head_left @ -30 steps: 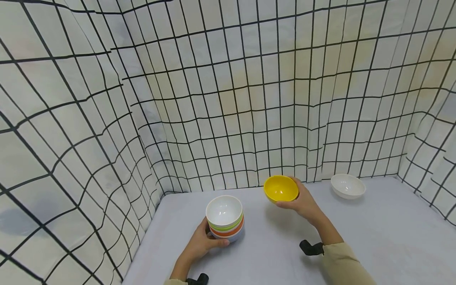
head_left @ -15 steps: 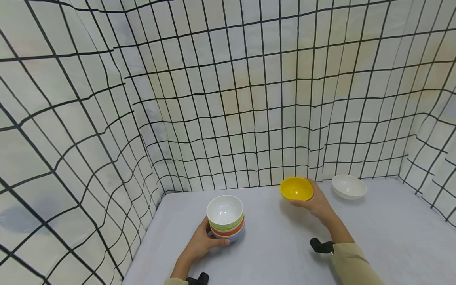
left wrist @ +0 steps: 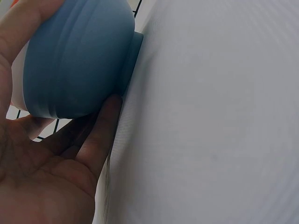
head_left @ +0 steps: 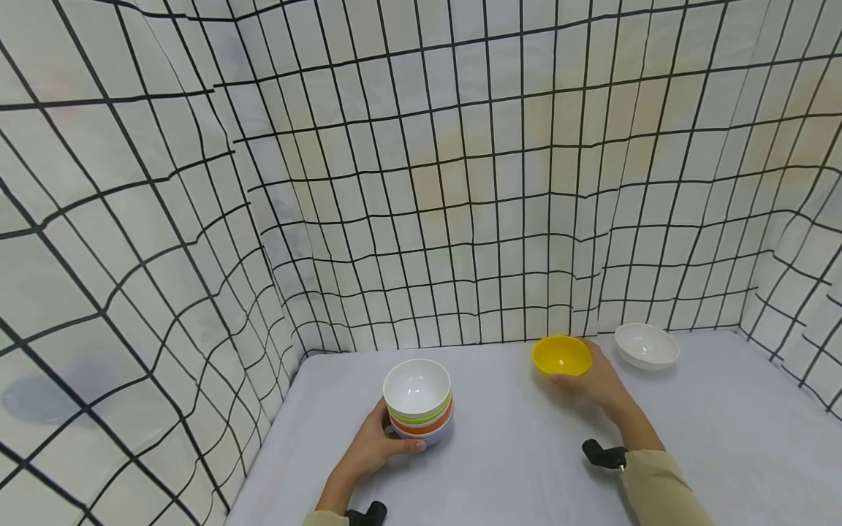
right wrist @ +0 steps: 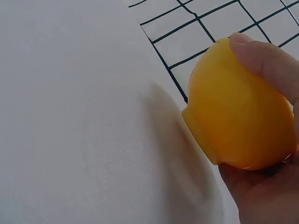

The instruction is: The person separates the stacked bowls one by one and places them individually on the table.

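Note:
My left hand [head_left: 372, 443] grips the side of a stack of bowls [head_left: 418, 394] on the left part of the table. White shows on top, with green and orange rims under it and a blue bowl [left wrist: 81, 60] at the bottom. In the left wrist view the fingers curl round the blue bowl, a fingertip right at its foot. My right hand [head_left: 600, 378] holds a yellow bowl [head_left: 560, 356] from its right side, thumb and fingers round its wall. The right wrist view has the yellow bowl [right wrist: 238, 112] close over the table, its shadow beside its foot.
A white bowl [head_left: 647, 346] stands at the back right, just beyond my right hand. The table [head_left: 506, 460] has a pale cloth. White walls [head_left: 421, 183] with a black grid rise along its back and left edges.
My right hand has carried the yellow bowl to the right and lower, nearer the white bowl. My left hand keeps its grip on the stack, which stays in place.

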`<state>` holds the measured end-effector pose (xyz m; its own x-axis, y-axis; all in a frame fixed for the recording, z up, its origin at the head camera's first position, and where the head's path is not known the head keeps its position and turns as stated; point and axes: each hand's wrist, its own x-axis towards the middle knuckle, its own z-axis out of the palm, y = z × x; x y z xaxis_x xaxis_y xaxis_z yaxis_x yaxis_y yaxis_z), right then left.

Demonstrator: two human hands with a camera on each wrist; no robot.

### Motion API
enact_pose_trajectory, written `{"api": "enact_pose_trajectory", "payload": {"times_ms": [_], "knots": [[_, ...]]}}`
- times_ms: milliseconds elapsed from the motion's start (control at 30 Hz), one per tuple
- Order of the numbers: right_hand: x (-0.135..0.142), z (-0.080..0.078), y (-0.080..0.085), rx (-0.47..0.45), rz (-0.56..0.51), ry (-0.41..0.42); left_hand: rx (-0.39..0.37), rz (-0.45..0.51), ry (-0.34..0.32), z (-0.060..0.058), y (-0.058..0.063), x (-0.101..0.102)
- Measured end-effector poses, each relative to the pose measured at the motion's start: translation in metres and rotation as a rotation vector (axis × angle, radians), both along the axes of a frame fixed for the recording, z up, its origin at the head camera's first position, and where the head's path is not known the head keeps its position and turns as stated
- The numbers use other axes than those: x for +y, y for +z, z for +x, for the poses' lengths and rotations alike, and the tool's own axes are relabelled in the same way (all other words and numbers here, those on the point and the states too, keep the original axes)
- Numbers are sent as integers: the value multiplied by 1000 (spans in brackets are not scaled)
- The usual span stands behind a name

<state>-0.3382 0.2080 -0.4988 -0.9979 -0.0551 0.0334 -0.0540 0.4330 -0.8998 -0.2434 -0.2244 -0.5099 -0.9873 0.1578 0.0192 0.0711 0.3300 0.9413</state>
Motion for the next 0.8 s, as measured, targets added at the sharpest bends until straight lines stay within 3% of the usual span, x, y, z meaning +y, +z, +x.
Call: {"api": "enact_pose_trajectory", "payload": {"times_ms": [600, 800], "knots": [[13, -1, -12, -43, 10, 10, -2, -1, -4, 0, 0, 0], [16, -2, -14, -54, -49, 38, -6, 4, 0, 0, 0, 0]]}}
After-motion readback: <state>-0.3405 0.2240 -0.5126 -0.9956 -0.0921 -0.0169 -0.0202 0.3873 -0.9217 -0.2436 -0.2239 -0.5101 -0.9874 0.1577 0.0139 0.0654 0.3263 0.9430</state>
